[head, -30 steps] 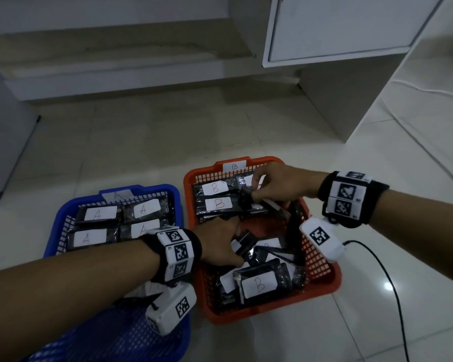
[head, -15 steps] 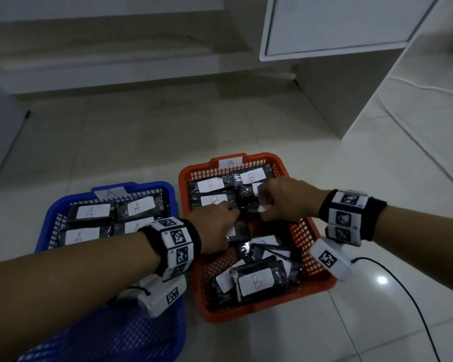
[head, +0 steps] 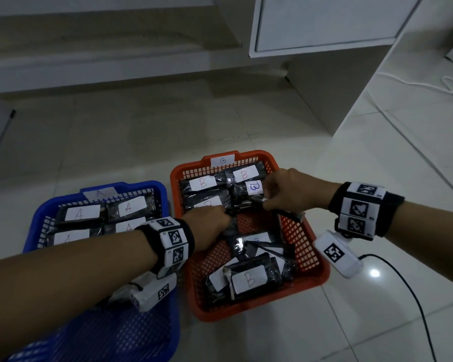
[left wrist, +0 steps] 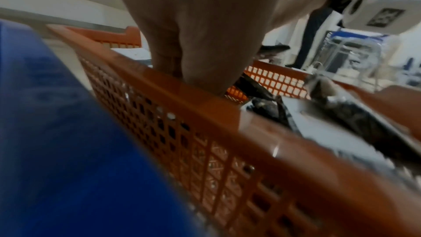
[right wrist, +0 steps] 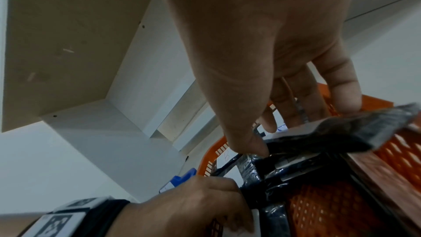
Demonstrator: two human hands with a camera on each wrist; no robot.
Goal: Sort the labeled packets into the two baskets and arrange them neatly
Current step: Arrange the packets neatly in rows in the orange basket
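An orange basket tagged B holds black packets with white B labels: a neat group at its far end and a loose pile near me. Beside it, a blue basket tagged A holds A packets. My left hand reaches into the orange basket's middle and curls round a black packet. My right hand pinches another black packet by its end, just in front of the neat group. In the right wrist view, thumb and fingers of the right hand clamp that packet.
Both baskets sit on a pale tiled floor. A white cabinet hangs over the far side, with its side panel reaching the floor. A black cable runs from my right wrist camera, and a white cord lies at the far right.
My left hand has moved from the basket's middle toward its far end and closer to my right hand. The right hand has shifted slightly right, still holding its packet.
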